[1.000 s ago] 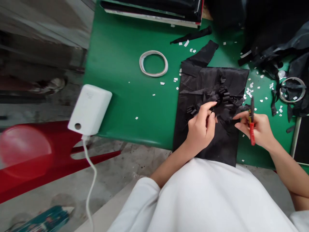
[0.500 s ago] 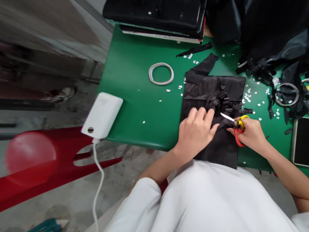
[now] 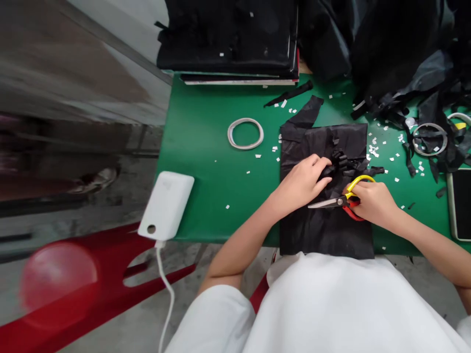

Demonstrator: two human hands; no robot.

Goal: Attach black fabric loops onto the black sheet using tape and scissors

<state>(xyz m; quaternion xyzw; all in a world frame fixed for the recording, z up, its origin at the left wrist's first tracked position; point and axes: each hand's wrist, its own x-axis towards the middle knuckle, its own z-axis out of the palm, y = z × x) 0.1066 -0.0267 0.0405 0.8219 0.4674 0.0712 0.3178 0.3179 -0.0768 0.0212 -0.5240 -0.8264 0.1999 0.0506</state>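
My right hand (image 3: pixel 377 202) is closed round the yellow and red handles of a pair of scissors (image 3: pixel 338 201). The blades look nearly together and point left, above a flat black sheet (image 3: pixel 327 235). My left hand (image 3: pixel 300 186) lies over the sheet's left part, thumb and fingers apart. Its fingertips reach the edge of a bunch of curled black strips (image 3: pixel 340 159) on the sheet; I see nothing gripped there. A black flap (image 3: pixel 307 113) sticks out at the sheet's upper left corner. The sheet's near end meets my white shirt.
On the green table (image 3: pixel 206 196) lie a tape roll (image 3: pixel 246 133), a white power bank (image 3: pixel 167 203) with a cable, and scattered white scraps. Black folders (image 3: pixel 228 54) are stacked behind. Black material (image 3: pixel 390 49), another ring (image 3: pixel 430 139) and a dark-screened device (image 3: pixel 461 203) are rightward. A red chair (image 3: pixel 121 294) stands left.
The scissors have swung from pointing up-left to pointing left and slightly down. My left hand has shifted up toward the strips, and its fingers have spread. The view has tilted slightly.
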